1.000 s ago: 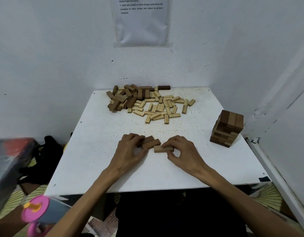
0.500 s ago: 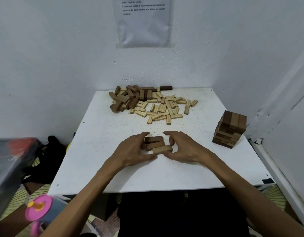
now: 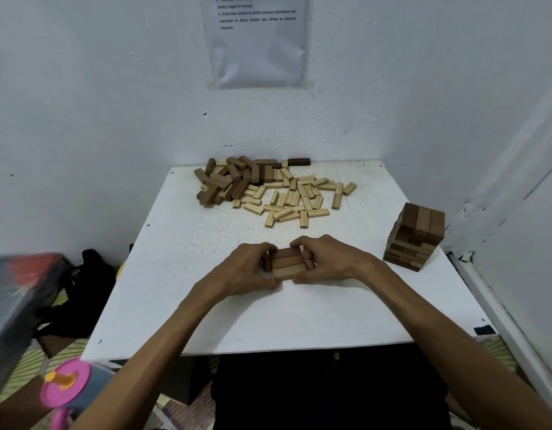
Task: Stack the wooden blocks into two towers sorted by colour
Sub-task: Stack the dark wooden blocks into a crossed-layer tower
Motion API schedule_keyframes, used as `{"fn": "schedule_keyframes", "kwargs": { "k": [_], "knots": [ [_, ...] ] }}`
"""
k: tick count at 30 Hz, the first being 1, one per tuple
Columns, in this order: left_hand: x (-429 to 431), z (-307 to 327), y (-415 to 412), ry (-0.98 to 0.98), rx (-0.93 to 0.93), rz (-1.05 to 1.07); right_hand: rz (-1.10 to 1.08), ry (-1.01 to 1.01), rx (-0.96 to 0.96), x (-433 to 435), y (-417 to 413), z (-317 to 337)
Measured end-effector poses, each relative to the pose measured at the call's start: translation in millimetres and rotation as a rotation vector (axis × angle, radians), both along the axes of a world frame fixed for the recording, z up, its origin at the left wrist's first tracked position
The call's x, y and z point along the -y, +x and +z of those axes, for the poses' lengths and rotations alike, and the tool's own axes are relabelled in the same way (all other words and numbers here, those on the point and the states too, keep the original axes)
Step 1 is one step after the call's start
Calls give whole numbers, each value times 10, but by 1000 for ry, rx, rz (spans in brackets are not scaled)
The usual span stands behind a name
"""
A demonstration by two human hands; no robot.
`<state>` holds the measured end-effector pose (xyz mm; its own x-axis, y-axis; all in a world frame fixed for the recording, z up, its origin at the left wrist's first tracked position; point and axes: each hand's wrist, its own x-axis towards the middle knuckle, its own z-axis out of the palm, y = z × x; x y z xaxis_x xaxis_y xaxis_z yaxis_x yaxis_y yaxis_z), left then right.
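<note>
Three brown wooden blocks (image 3: 286, 262) lie side by side in a tight row at the middle of the white table (image 3: 299, 321). My left hand (image 3: 248, 268) grips the row's left ends with curled fingers, and my right hand (image 3: 326, 259) grips its right ends. A brown tower (image 3: 416, 236) several layers high stands at the table's right edge. At the back lies a pile of dark brown blocks (image 3: 233, 181), with scattered light blocks (image 3: 295, 198) to its right.
White walls close in behind and to the right, with a printed sheet (image 3: 257, 38) taped on the back wall. Left of the table are a black bag (image 3: 88, 274), a dark case (image 3: 17, 299) and a pink-lidded bottle (image 3: 65, 384).
The three loose, skewed blocks have been pushed together into a neat row. Both hands have closed in on the row's ends from either side.
</note>
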<state>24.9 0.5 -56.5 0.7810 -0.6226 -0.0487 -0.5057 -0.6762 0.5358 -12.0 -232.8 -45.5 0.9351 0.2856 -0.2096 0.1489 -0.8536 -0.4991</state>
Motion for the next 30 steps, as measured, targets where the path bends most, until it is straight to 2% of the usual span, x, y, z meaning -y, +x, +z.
{"fn": "schedule_keyframes", "kwargs": {
  "k": [21,27,30],
  "knots": [
    [18,27,81,83,-17,-64,49,4,-18,79,77,-5],
    [1,-72,29,23,115,-11,21,8,-24,66,81,1],
    [-21,-112,29,8,214,-63,17,-7,24,71,52,-18]
  ]
}}
